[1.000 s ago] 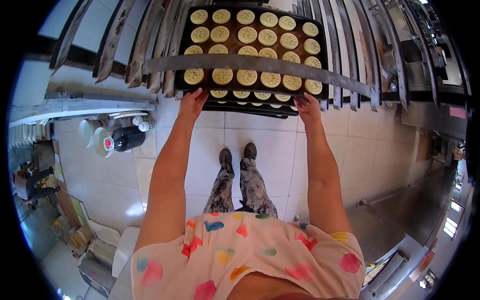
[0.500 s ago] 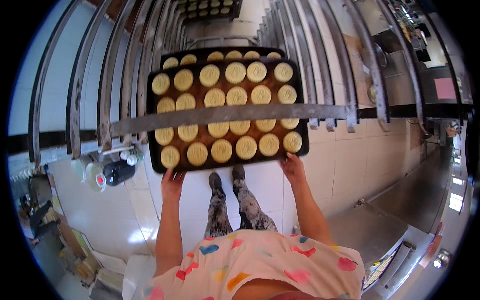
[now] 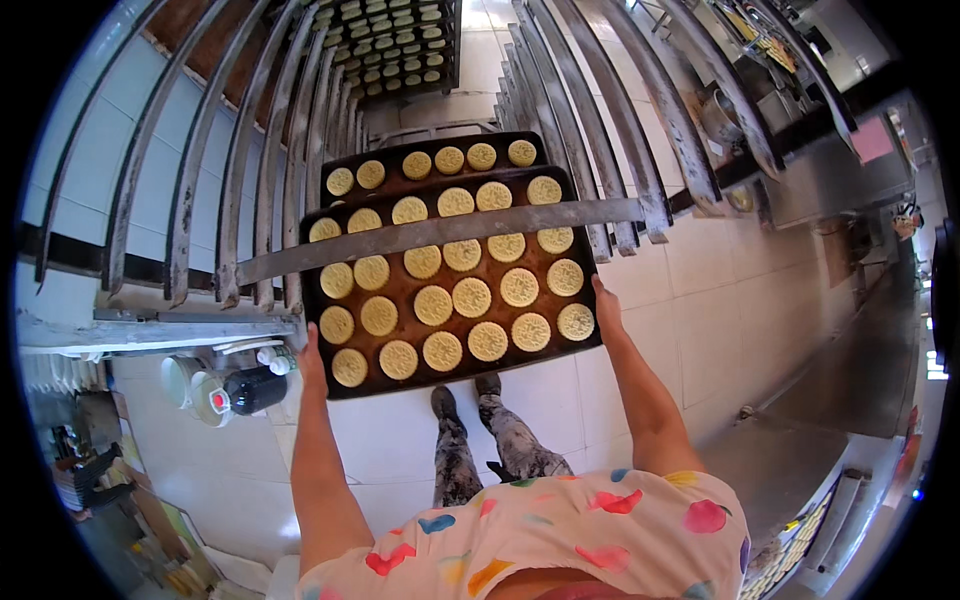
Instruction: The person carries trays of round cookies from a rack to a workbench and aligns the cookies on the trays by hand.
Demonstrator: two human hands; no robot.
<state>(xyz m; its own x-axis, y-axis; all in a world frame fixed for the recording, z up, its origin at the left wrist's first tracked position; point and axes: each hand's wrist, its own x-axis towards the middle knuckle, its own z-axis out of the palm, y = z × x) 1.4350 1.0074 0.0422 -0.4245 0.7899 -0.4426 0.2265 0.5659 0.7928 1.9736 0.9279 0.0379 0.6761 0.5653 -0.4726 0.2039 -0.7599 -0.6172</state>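
A dark baking tray (image 3: 455, 370) with rows of round, pale yellow stamped pastries (image 3: 486, 341) stretches from the metal rack toward my body. Its near part juts out past the rack's flat crossbar (image 3: 440, 238), which hides a strip of the pastries. My left hand (image 3: 312, 358) grips the tray's left side near the front corner. On the opposite side my right hand (image 3: 607, 308) holds the edge. Both hands have their fingers partly hidden by the tray. Just beyond it sits a second dark tray (image 3: 510, 142), its far row of similar pastries showing.
Slanting rack rails (image 3: 200, 150) run along both sides of the trays. Another rack of loaded trays (image 3: 395, 45) stands farther back. Several containers, one a dark bottle (image 3: 255, 390), are on the floor at left. A steel counter (image 3: 770, 465) lies at right.
The tray has come nearer to my body, showing more of the tray behind it. My hands have shifted from its front edge and corner to its two sides.
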